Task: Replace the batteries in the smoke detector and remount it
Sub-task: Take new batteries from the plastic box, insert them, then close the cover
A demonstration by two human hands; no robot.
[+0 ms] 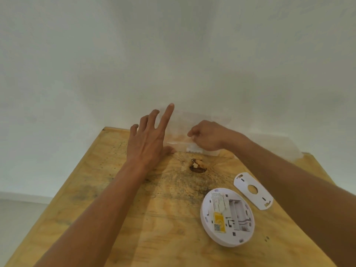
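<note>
The white round smoke detector (227, 216) lies back-up on the plywood table (119, 218), its battery bay showing no batteries. Its white mounting plate (253, 190) lies flat just behind and to the right of it. At the table's far edge, against the wall, stands a clear plastic box (194, 149) with its lid raised. My left hand (148, 139) is spread open, the index finger stretched up along the lid. My right hand (208, 134) reaches into the box with curled fingers, thumb and forefinger drawn together. Anything between them is hidden.
A dark brown knot or stain (197, 166) marks the wood in front of the box. The white wall (173, 54) rises directly behind the table. The table's left edge drops off to the floor (17, 218).
</note>
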